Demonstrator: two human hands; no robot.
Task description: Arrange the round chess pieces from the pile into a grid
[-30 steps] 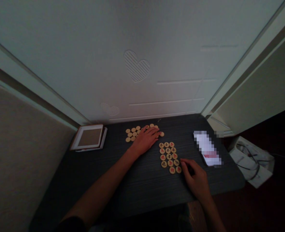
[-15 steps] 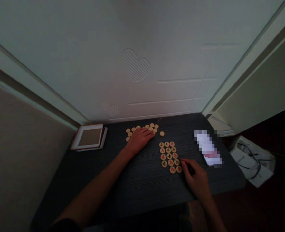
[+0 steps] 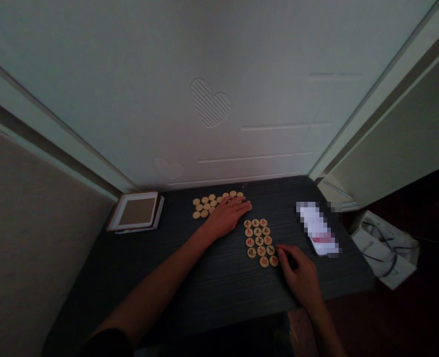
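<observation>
My left hand (image 3: 226,215) lies palm down with its fingers stretched out over the right end of a group of Chinese chess pieces (image 3: 205,200) with blank faces up. Its fingertips reach the lone blank piece (image 3: 249,206) at the right, partly covering it. In front of that group stands a block of Chinese chess pieces (image 3: 259,241) with red and black characters showing, set in rows. My right hand (image 3: 301,272) rests just right of this block, thumb and fingertips drawn together beside its lower right pieces. Nothing shows between those fingertips.
The dark tabletop (image 3: 189,282) meets a pale wall panel (image 3: 271,99) at the back. A shallow framed box (image 3: 137,210) lies at the left. A phone (image 3: 318,230) with a lit screen is at the right. Beyond the right edge stands a white box (image 3: 386,253) with a cable.
My left hand has slid right across the blank pieces, uncovering several at the left and reaching the lone piece. My right hand has stayed beside the block. The view has shifted slightly.
</observation>
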